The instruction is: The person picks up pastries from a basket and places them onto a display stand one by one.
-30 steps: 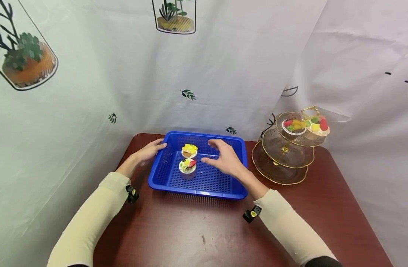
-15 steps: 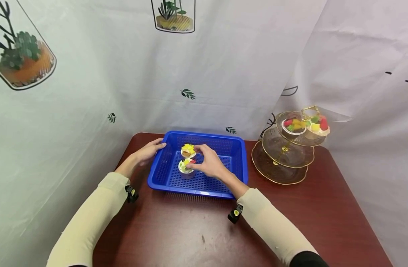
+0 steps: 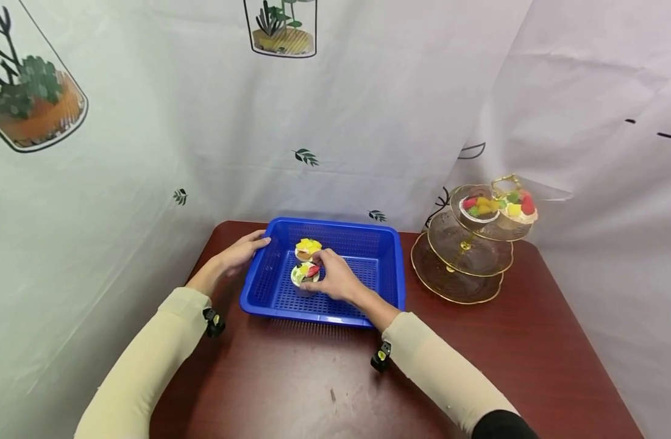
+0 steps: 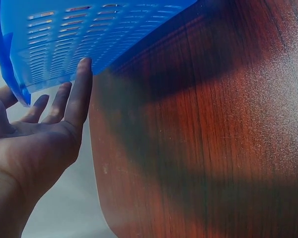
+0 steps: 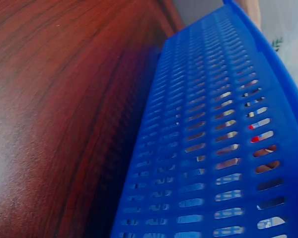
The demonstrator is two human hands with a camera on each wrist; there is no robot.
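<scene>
Front cupcake: the front cupcake (image 3: pixel 305 272) sits upright in the blue basket (image 3: pixel 313 317), just nearer than the yellow-topped cupcake (image 3: pixel 308 245). I'd guess it's light, with a stiffish cup and a softer, easily smudged top, so I'd hold the cup sides, not the fruit.
Right hand: my right hand (image 3: pixel 337 277) has thumb and fingers curled round it, pinching from the side; can't tell how firmly, since the basket wall blocks my wrist cam.
Vs a second ago: that hand was off to the right, spread and apart from it; the cupcake looks unmoved.
Left hand: my left hand (image 3: pixel 239 253) pinches the basket's rim, same as then.
Tabletop: tiered stand (image 3: pixel 449 245) off right.
</scene>
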